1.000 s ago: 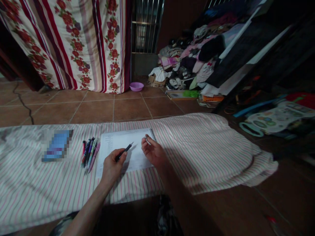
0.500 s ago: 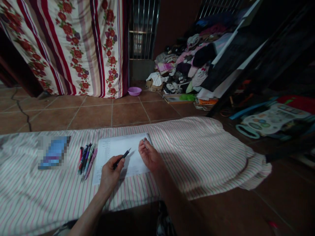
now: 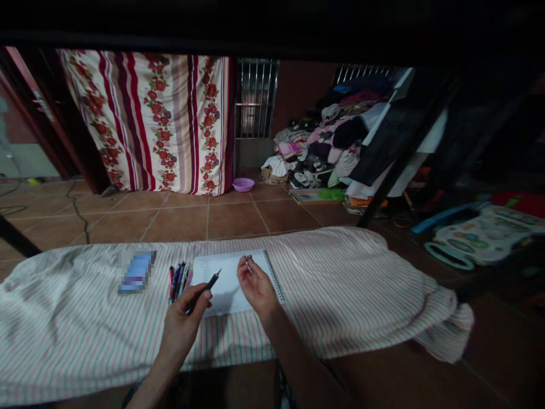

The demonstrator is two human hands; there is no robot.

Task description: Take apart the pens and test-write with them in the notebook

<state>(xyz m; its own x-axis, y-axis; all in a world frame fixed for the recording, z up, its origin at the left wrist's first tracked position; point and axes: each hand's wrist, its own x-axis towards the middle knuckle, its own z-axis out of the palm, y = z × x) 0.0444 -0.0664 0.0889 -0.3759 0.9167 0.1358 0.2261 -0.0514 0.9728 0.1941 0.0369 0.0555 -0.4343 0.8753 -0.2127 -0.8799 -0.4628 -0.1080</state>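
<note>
A black pen is in my left hand, its thin pointed tip aimed up and to the right. My right hand is raised palm up, thumb and fingertips pinched around a small greyish piece too small to name. Both hands are above a spiral notebook, whose wire binding runs down its right side. The open page is white with faint lines of writing at the upper left. Just left of the notebook lies a row of several pens, partly hidden behind my left hand.
A striped cloth covers the low surface. A blurred-out phone-like object lies at its left. Beyond, on the tiled floor, are a purple basin, a floral curtain and a heap of clothes. A dark bar crosses the top.
My view has tilted up and shifted left, so the scene sits lower and further right. My left hand has moved nearer the pens, now covering part of them. Both hands keep their grips.
</note>
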